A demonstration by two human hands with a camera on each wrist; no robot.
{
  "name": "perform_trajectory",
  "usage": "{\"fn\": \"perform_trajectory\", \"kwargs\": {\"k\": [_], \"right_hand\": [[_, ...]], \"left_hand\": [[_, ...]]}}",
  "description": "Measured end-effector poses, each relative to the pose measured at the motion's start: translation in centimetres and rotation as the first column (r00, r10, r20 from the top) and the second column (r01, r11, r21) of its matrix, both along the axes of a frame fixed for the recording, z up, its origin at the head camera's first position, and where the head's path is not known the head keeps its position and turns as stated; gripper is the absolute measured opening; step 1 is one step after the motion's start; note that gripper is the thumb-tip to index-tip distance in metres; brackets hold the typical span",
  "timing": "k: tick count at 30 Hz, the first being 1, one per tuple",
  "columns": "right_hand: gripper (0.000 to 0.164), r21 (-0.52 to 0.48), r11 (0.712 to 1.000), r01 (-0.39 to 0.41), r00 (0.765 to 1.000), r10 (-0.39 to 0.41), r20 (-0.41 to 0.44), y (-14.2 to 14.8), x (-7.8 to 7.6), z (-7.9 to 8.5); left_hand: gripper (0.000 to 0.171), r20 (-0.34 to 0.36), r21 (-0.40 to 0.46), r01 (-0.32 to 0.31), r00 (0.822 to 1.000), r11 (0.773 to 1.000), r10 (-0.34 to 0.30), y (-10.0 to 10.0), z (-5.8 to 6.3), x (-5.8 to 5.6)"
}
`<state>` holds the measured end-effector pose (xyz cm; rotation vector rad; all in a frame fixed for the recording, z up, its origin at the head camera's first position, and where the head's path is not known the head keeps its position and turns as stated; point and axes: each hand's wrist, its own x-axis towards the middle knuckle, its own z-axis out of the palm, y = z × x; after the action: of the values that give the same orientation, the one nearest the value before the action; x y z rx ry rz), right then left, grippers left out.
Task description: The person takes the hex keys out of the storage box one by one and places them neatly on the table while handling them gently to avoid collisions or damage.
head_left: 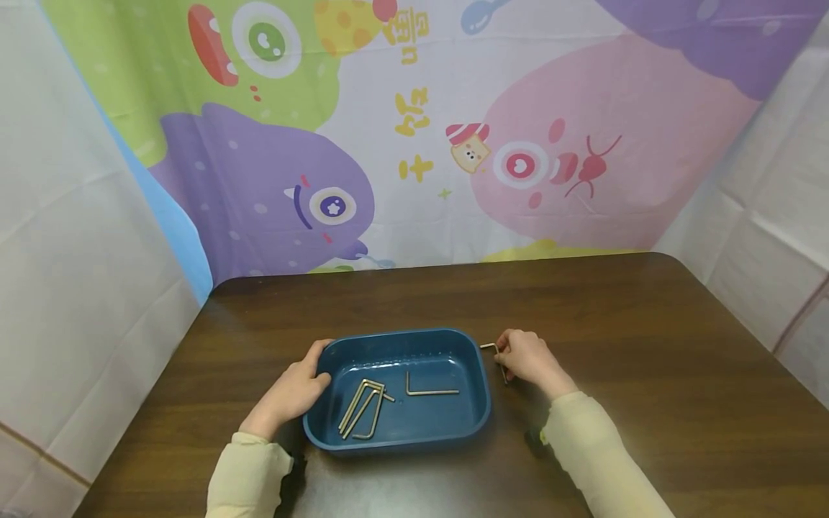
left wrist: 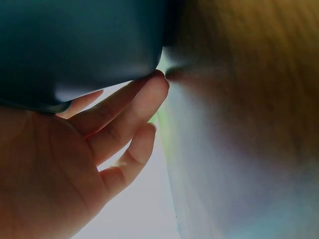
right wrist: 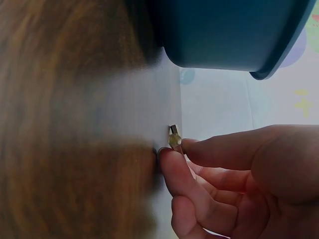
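Note:
A blue plastic tray (head_left: 447,424) stands on the brown table. Several brass-coloured hex keys lie in its left half, and a single hex key (head_left: 432,393) lies apart in the right half. My left hand (head_left: 294,388) holds the tray's left end, thumb over the rim and fingers along the outer wall (left wrist: 99,55). Just beyond the tray's right end, my right hand (head_left: 527,357) pinches another hex key (head_left: 488,346) between thumb and fingertips. That key's end (right wrist: 174,138) shows in the right wrist view, low beside the tabletop; the fingers partly cover its shaft.
The brown wooden table (head_left: 648,324) extends around the tray on all sides. A printed cartoon curtain (head_left: 427,216) hangs behind its far edge. Pale cloth panels (head_left: 78,252) close off the sides. A small dark object (head_left: 535,440) shows beside the right sleeve.

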<state>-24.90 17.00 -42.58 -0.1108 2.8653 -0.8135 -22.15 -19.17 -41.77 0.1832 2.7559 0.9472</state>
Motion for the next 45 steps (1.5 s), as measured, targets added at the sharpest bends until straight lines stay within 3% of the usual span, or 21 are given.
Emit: {"fn": "perform_trajectory", "kwargs": {"k": [27, 45], "right_hand": [[0.021, -0.008, 1.000, 0.002, 1.000, -0.002, -0.013, 0.00, -0.08, -0.13], [0.014, -0.003, 1.000, 0.015, 1.000, -0.015, -0.014, 0.03, -0.11, -0.33]], "left_hand": [[0.051, -0.011, -0.011, 0.008, 1.000, 1.000, -0.008, -0.01, 0.08, -0.03], [0.051, -0.011, -0.002, 0.006, 1.000, 1.000, -0.006, -0.03, -0.01, -0.04]]}}
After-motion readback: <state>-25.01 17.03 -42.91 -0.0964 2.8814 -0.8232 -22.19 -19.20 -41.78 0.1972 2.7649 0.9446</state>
